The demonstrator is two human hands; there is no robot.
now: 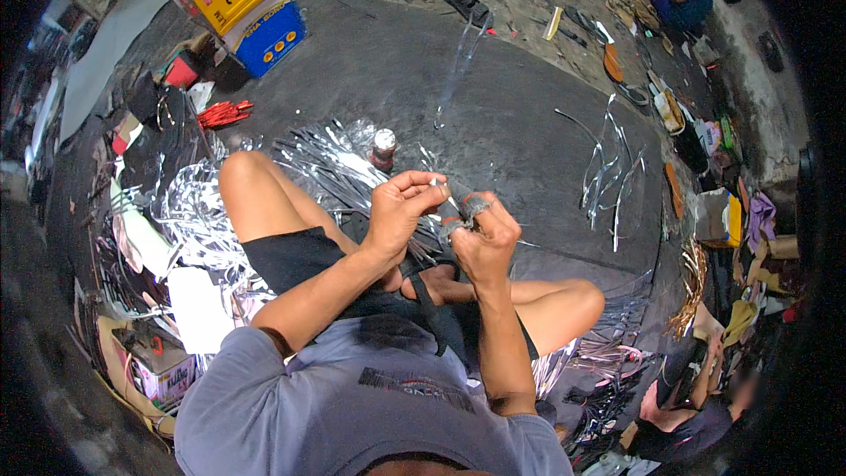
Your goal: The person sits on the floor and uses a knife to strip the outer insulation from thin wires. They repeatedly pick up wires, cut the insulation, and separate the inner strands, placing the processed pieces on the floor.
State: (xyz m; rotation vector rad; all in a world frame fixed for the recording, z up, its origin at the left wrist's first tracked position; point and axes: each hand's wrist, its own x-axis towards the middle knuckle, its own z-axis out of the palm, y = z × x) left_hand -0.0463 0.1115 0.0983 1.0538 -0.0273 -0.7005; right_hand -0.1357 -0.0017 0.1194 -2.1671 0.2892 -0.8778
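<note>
Left hand (398,213): thumb and forefinger pinched together on a thin pale strip (452,200).
Right hand (490,242): fingers curled, grey wraps (476,204) on them; cannot tell whether they grip the strip.
Strip: between the two hands, above the crossed legs.
Silver strands (326,163): spread on the floor beyond the left hand.
Jar (382,152): standing just beside the strands.

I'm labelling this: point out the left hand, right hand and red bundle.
Left hand (397,214): head view, back of the hand.
Right hand (490,241): head view, back of the hand.
Red bundle (224,115): head view, its middle.
</note>
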